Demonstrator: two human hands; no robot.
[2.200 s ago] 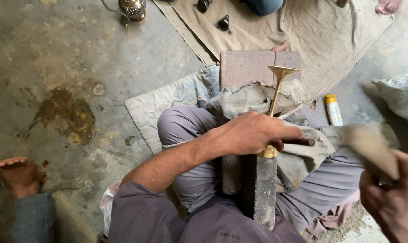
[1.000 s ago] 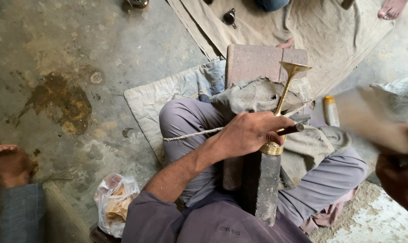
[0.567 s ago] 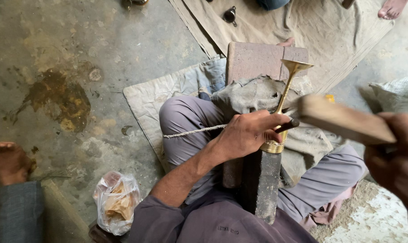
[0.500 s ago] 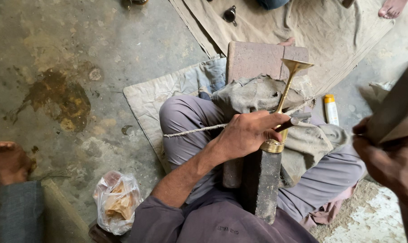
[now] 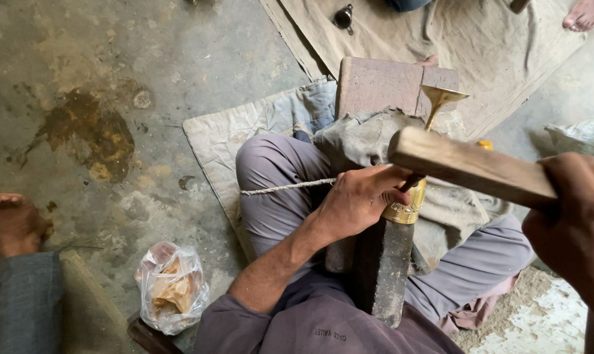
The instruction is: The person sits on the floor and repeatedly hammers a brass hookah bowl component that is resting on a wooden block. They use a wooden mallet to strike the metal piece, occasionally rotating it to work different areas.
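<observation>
Head view: my left grip (image 5: 359,200) clamps the brass piece (image 5: 415,196) on the bar (image 5: 385,269); right grip (image 5: 572,223) clasps the mallet (image 5: 467,164) just above.

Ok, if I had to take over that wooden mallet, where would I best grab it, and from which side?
Probably by the near end of the wooden mallet, where the right hand already wraps it. Come from the right: the far end hangs over the brass piece and the left hand, so that side is crowded.

We see a stained concrete floor (image 5: 113,59); a grey cloth (image 5: 244,131) lies centre, a tan sheet (image 5: 454,39) far right, a plastic bag (image 5: 172,288) near left.
</observation>
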